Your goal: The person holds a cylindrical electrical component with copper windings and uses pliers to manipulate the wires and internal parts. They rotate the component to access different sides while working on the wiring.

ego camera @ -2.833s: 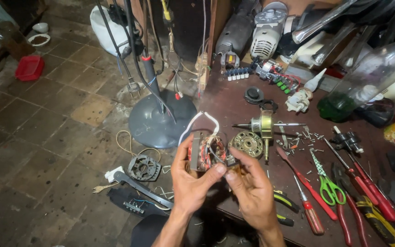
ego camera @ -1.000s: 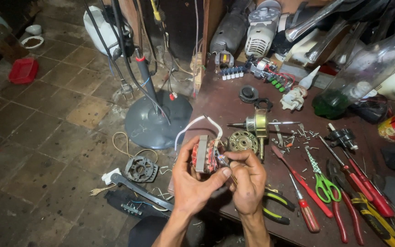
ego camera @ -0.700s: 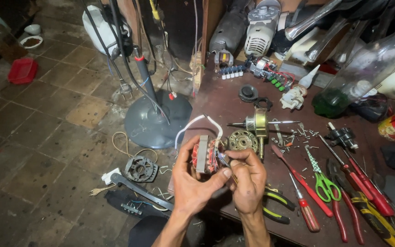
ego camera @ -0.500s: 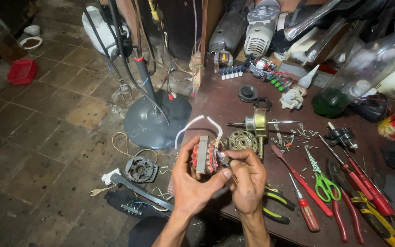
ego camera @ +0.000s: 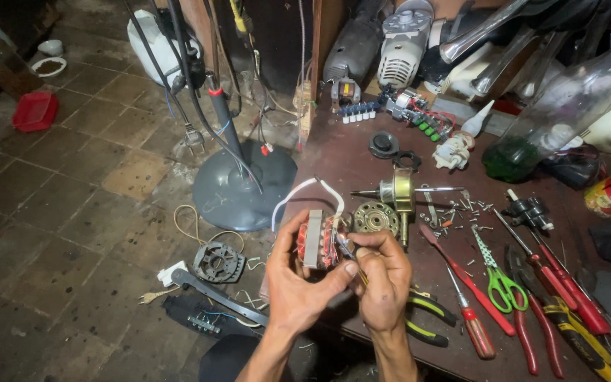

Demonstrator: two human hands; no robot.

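My left hand [ego camera: 297,290] grips a small motor stator [ego camera: 317,239], a grey laminated core with red copper windings and a white wire looping up from it. My right hand [ego camera: 383,279] is closed beside it, fingertips pinched on the stator's winding wires at its right side. Both hands are held over the near left edge of a dark brown workbench [ego camera: 351,159]. A round perforated metal disc [ego camera: 375,217] and a brass-coloured rotor on a shaft [ego camera: 399,192] lie on the bench just beyond my hands.
Right of my hands lie black-and-yellow pliers [ego camera: 426,318], red screwdrivers [ego camera: 469,290], green scissors [ego camera: 498,276] and loose screws. A grey fan base [ego camera: 238,187] with its pole stands on the tiled floor at left, with a motor housing [ego camera: 218,262] nearby. Bottles and appliance parts crowd the back.
The hands have stayed together on the stator, with only small finger shifts at the wires. The view has drifted slightly; nothing on the bench has moved.
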